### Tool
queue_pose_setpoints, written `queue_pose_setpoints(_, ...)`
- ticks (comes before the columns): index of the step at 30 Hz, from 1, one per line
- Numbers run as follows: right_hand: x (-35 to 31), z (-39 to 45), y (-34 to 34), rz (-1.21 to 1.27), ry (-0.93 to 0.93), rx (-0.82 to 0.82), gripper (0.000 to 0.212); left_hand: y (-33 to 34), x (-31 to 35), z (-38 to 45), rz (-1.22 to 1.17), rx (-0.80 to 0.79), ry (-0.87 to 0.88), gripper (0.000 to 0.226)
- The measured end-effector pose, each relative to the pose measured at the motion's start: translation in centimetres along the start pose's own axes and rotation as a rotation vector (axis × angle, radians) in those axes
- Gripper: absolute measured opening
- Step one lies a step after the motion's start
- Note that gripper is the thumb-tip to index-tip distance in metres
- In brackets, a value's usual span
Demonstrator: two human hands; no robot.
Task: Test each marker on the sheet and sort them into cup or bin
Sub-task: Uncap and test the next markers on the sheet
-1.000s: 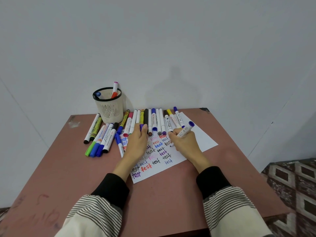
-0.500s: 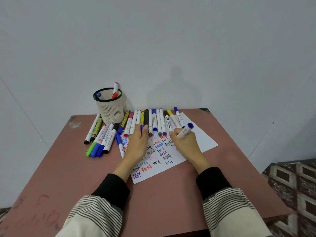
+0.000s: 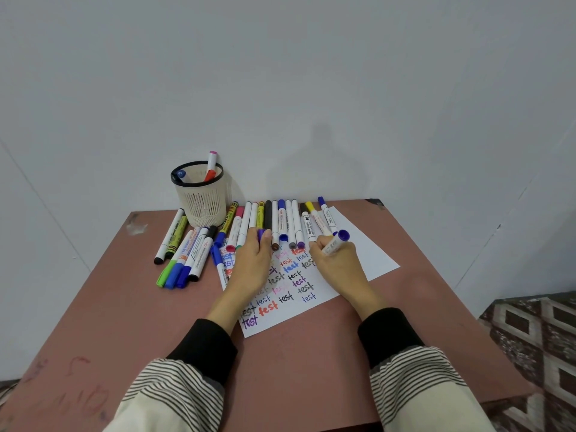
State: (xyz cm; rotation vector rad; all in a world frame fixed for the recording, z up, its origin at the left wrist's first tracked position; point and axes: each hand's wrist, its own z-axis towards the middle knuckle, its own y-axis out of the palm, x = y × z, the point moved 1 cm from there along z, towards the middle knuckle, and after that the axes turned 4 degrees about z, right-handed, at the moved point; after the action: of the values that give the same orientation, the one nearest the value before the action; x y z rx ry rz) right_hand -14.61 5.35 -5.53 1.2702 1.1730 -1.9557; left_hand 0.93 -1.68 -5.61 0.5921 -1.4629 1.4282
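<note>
Two hands over one white sheet (image 3: 371, 254) on a reddish table (image 3: 311, 369), head view. Right hand (image 3: 338, 263): fingers curled round a white marker (image 3: 333, 246), blue end up, tip at the sheet. Left hand (image 3: 252, 263): pinches a purple cap (image 3: 261, 234), resting on the sheet. Row of markers (image 3: 280, 222) along the sheet's far edge; mesh cup (image 3: 202, 201) behind, holding two markers.

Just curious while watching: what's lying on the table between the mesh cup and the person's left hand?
In the head view, a fan of capped markers lies between the mesh cup and the left hand, their near ends overlapping the paper sheet.
</note>
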Motion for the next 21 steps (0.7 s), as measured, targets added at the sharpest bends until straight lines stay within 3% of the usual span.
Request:
queue_pose_setpoints(15, -0.3, 0.1, -0.2, -0.025, -0.037, 0.057, 0.045, -0.1, 0.1, -0.1, -0.078, 0.001, 0.044, 0.027)
queue_pose_setpoints(18, -1.1, -0.2, -0.7, 0.196, -0.033, 0.116, 0.045, -0.2, 0.2, -0.2, -0.053, -0.009, 0.115, 0.022)
queue_pose_setpoints(21, -1.6, 0.1, -1.1, 0.354, 0.049, 0.183, 0.041, -0.3, 0.4, -0.4, 0.002, 0.021, 0.189, 0.032)
